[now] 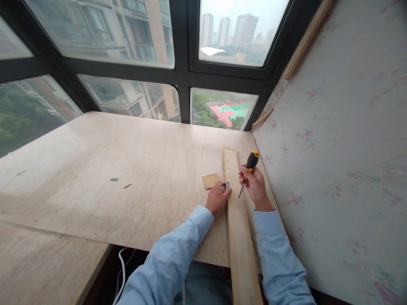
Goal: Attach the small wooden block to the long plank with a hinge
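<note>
My right hand (255, 185) is closed round a screwdriver (252, 160) with a black and yellow handle. Its metal shaft points down over a long wooden board (241, 233). At the board's left edge, my left hand (218, 198) pinches a small metal bracket (227, 185), which looks like a hinge; the fingers partly hide it. The board runs from the sill top toward my body and sticks out past the near edge. Beside my left fingertips lies a small thin wooden piece (210, 181), flat on the surface.
Small metal pieces (114, 180), perhaps screws, and a thin dark piece (127, 186) lie left on the stone-patterned surface (127, 144). Dark window frames (182, 63) bound the back. A papered wall (333, 169) stands close on the right. White cable (121, 271) hangs below the near edge.
</note>
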A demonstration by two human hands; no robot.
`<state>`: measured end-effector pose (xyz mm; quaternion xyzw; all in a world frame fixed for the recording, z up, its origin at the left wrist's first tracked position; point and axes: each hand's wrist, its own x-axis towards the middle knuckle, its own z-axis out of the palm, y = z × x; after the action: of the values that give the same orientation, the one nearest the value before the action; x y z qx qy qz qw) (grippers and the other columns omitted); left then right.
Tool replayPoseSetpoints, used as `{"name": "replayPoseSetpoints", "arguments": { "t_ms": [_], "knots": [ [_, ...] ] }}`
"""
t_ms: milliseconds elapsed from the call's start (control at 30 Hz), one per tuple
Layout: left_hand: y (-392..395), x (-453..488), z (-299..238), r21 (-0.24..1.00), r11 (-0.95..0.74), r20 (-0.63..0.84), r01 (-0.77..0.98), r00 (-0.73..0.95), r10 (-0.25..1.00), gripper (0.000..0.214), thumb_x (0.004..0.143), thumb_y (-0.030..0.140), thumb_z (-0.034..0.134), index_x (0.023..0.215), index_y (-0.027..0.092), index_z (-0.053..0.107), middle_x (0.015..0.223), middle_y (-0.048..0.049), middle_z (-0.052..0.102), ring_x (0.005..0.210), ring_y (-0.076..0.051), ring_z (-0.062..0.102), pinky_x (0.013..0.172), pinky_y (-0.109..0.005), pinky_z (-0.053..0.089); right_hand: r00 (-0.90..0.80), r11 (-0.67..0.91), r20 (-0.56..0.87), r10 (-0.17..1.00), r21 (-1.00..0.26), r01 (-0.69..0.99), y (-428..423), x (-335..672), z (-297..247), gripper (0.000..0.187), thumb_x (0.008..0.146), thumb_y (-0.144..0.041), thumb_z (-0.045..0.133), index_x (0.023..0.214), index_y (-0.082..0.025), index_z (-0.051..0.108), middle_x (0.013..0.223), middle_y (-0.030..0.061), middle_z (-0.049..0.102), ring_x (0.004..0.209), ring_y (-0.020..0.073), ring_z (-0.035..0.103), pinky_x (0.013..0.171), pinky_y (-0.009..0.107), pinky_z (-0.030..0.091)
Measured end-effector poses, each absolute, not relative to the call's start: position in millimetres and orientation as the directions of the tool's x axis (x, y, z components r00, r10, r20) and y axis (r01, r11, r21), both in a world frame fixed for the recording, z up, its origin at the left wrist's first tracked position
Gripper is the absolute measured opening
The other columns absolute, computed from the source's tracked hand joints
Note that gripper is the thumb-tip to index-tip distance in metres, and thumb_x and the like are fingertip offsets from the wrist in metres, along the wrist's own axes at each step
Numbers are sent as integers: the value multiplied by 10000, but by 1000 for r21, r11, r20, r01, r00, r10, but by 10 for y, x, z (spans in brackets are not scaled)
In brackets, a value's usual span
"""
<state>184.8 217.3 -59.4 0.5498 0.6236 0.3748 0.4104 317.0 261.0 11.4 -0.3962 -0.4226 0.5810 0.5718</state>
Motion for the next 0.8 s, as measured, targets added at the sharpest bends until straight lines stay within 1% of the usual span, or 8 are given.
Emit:
{"name": "replayPoseSetpoints", "arguments": {
  "t_ms": [67, 133, 367, 467, 567, 633, 700, 800],
  "knots": [
    [2176, 1851, -602, 919, 117, -103, 377, -57, 993, 343, 837, 336, 601, 1110, 135, 656, 741, -39, 669, 675, -164, 621, 677, -258, 460, -89, -79, -50, 995, -931, -357, 2594, 3167, 103, 354, 685, -361, 807, 887, -181, 579, 666, -47, 552, 431, 25, 414, 346, 134, 257],
    [2174, 1851, -613, 918, 120, -106, 378, -58, 993, 352, 839, 347, 596, 1114, 135, 652, 727, -34, 662, 647, -161, 609, 672, -262, 460, -162, -169, -116, 980, -914, -368, 2568, 3165, 98, 356, 686, -363, 806, 898, -178, 587, 657, -49, 535, 412, 15, 368, 337, 130, 222],
    [2117, 1766, -616, 945, 70, -84, 321, 32, 996, 484, 779, 418, 657, 1172, 136, 642, 869, -58, 687, 714, -157, 616, 693, -254, 476, -317, -399, -312, 896, -879, -262, 2507, 3136, -35, 400, 642, -351, 831, 934, -158, 638, 662, -24, 542, 399, 18, 354, 297, 118, 200],
    [2105, 1720, -629, 953, 103, -138, 284, 107, 985, 513, 773, 432, 656, 1199, 147, 639, 780, -38, 673, 676, -153, 608, 673, -252, 481, -339, -448, -354, 871, -857, -254, 2534, 3140, -137, 428, 586, -364, 864, 899, -155, 659, 663, -16, 550, 390, 12, 347, 280, 110, 230],
    [2116, 1710, -655, 943, 165, -196, 288, 84, 977, 526, 771, 416, 649, 1234, 168, 633, 767, -39, 676, 687, -167, 618, 692, -277, 500, -317, -478, -393, 863, -839, -261, 2552, 3210, -193, 381, 547, -369, 885, 732, -147, 637, 663, -11, 546, 380, -4, 317, 261, 101, 239],
    [2125, 1719, -667, 939, 179, -200, 294, 43, 979, 491, 758, 393, 647, 1192, 165, 661, 856, -63, 697, 778, -190, 639, 757, -299, 511, -282, -509, -444, 851, -829, -233, 2540, 3289, -204, 398, 511, -384, 901, 635, -137, 616, 561, -32, 476, 357, -16, 253, 246, 95, 234],
    [2129, 1726, -667, 937, 202, -219, 286, 27, 975, 501, 738, 397, 657, 1182, 164, 664, 923, -77, 704, 831, -204, 646, 799, -315, 513, -221, -524, -482, 848, -826, -207, 2513, 3371, -210, 423, 473, -419, 913, 612, -132, 634, 470, -61, 365, 345, -17, 217, 237, 88, 236],
    [2121, 1721, -651, 934, 242, -264, 264, 50, 963, 546, 736, 424, 660, 1215, 164, 639, 945, -86, 707, 825, -209, 654, 789, -323, 525, -122, -508, -493, 861, -834, -215, 2476, 3453, -248, 449, 401, -400, 937, 639, -124, 673, 464, -66, 335, 359, -11, 255, 238, 75, 258]
  ]
}}
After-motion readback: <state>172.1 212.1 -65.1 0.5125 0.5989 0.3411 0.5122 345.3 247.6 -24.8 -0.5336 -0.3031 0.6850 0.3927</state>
